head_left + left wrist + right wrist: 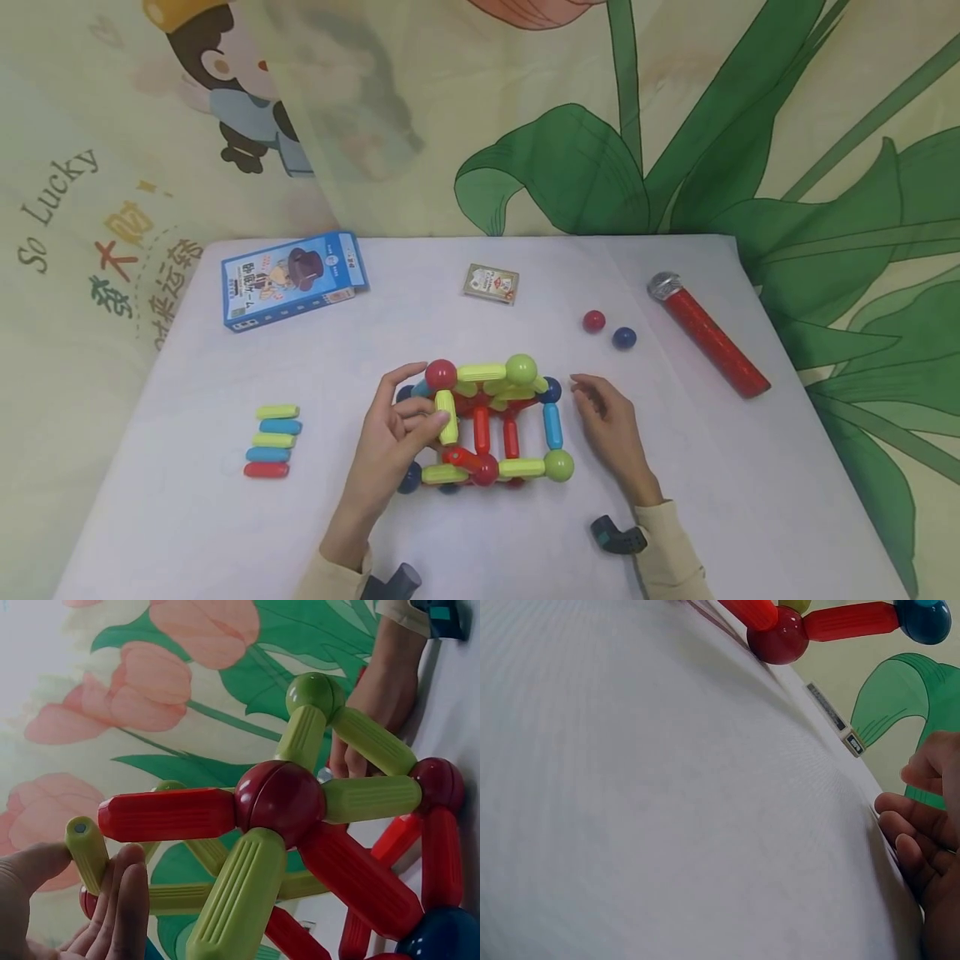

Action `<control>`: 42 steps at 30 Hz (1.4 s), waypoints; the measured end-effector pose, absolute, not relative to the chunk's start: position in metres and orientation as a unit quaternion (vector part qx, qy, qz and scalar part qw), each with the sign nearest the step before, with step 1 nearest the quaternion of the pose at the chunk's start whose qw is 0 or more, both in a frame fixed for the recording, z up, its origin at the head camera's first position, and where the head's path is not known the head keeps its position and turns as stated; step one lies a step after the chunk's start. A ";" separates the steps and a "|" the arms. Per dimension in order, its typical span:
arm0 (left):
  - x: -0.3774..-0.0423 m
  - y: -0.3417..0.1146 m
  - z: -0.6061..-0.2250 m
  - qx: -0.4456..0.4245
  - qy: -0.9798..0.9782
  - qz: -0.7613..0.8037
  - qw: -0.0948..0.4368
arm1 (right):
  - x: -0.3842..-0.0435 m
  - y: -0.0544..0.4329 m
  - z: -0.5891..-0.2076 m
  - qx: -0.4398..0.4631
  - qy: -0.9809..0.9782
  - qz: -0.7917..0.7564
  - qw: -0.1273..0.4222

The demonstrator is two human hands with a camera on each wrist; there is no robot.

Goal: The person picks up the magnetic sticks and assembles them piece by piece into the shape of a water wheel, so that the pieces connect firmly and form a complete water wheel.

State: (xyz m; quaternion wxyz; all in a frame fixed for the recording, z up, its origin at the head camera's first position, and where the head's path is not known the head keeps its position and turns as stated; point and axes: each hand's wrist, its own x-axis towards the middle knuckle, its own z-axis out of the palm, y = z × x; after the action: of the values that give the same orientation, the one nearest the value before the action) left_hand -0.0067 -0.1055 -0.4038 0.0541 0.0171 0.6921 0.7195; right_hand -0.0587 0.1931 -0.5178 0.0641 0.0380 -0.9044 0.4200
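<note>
A frame of magnetic rods and balls (482, 433) stands on the table between the two hands, in red, blue and yellow-green. At its left side my left hand (393, 429) pinches a yellow-green magnetic rod (446, 417) between thumb and fingers. In the left wrist view that rod (88, 855) stands at a red ball (88, 901), its free end showing a small metal disc. My right hand (611, 425) rests at the table right of the frame, fingers loosely curled and holding nothing. A red ball (778, 636) of the frame shows in the right wrist view.
Several loose rods (272, 440) lie in a column at left. A red ball (594, 322) and a blue ball (624, 337) lie behind the right hand. Farther off are a blue box (292, 279), a small card pack (491, 283) and a red glittery tube (712, 337).
</note>
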 end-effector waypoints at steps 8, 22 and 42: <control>-0.006 -0.105 -0.405 0.014 0.709 0.704 0.041 | -0.058 0.191 -0.520 0.036 -0.905 0.417 0.070; -0.013 -0.120 -0.409 0.000 0.753 0.652 -0.094 | -0.114 0.215 -0.502 -0.051 -0.938 0.316 0.133; -0.040 -0.113 -0.414 0.090 0.796 0.599 0.005 | -0.013 0.132 -0.406 0.273 -0.756 0.538 0.254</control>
State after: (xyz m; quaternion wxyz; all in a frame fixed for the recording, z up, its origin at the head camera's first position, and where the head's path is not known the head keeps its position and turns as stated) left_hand -0.0405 -0.1135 -0.4144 0.0055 0.0901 0.7959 0.5987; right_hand -0.0135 0.1316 -0.4055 0.2538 0.2735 -0.7558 0.5382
